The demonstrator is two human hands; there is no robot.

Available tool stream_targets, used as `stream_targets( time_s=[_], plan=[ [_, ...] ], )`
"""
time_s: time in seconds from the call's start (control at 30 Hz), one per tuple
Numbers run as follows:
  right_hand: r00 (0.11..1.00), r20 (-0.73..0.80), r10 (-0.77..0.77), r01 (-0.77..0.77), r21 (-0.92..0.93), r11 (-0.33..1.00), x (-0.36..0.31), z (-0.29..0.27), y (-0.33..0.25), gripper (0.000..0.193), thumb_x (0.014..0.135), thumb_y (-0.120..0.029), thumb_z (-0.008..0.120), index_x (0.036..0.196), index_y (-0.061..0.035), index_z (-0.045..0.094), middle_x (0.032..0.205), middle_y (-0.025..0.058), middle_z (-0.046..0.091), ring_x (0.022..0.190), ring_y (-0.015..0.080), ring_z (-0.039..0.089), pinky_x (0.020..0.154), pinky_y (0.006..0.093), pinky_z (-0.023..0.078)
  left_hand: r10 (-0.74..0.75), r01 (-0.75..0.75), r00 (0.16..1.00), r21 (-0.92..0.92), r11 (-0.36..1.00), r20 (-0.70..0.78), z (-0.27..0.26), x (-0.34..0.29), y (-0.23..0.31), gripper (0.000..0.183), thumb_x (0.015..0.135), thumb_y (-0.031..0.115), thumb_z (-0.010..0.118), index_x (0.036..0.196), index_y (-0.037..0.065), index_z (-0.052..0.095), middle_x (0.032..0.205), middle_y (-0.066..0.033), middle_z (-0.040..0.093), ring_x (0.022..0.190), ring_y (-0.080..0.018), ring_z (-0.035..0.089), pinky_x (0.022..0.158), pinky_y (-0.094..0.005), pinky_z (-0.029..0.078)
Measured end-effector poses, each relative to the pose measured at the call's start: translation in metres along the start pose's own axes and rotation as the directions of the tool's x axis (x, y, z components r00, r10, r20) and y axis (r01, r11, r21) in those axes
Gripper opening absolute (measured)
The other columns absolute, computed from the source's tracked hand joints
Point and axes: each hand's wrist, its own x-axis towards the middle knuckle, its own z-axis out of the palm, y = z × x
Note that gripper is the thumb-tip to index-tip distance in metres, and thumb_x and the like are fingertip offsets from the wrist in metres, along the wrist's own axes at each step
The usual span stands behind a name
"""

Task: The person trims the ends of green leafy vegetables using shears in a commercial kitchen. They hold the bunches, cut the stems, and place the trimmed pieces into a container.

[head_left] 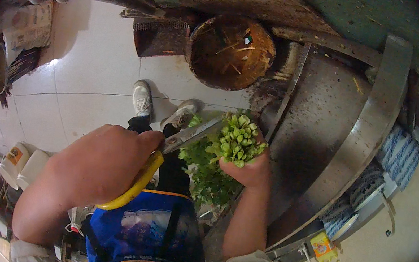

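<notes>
My left hand [93, 160] is closed around the yellow handle of a pair of scissors [190, 138]. The metal blades point up and to the right, and their tips reach the left side of a bunch of leafy green vegetables [240, 139]. Wrapped round that bunch is my right hand [253, 170], with the pale green stem ends facing up and the leaves hanging down in front of my legs. I cannot tell whether the blades are around any stems.
A worn, brown round bin [231, 53] with scraps inside stands on the tiled floor ahead, beside a dustpan [161, 38]. Along the right runs a metal-edged worktop [386, 91]. Striped blue cloths [401, 158] and a yellow packet [323, 247] lie past it. White containers [32, 169] stand at left.
</notes>
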Motion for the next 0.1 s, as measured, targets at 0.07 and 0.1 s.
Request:
stream_targets(
  time_s=[0.07, 0.1],
  plan=[
    [0.990, 0.042, -0.134, 0.137, -0.082, 0.987, 0.0031, -0.0016, -0.0035, 0.077, 0.067, -0.007, 0.086, 0.137, -0.0040, 0.057, 0.122, 0.0111, 0.073, 0.109, 0.0205, 0.071, 0.097, 0.0368, 0.055, -0.016, 0.016, 0.999, 0.003, 1.000, 0.044, -0.0041, 0.0025, -0.0017, 0.025, 0.096, 0.019, 0.061, 0.112, 0.001, 0.063, 0.078, -0.0261, 0.068, 0.079, -0.0467, 0.069, 0.070, -0.0546, 0.054],
    [0.995, 0.037, -0.091, 0.091, -0.003, 0.996, 0.0036, -0.0012, -0.0048, 0.078, 0.067, -0.008, 0.086, 0.139, -0.0046, 0.056, 0.122, 0.0109, 0.073, 0.110, 0.0205, 0.071, 0.097, 0.0369, 0.055, -0.004, 0.004, 0.999, -0.008, 1.000, 0.042, -0.0049, 0.0027, -0.0009, 0.025, 0.096, 0.019, 0.061, 0.112, 0.001, 0.063, 0.078, -0.0261, 0.068, 0.079, -0.0467, 0.069, 0.070, -0.0546, 0.054]
  ],
)
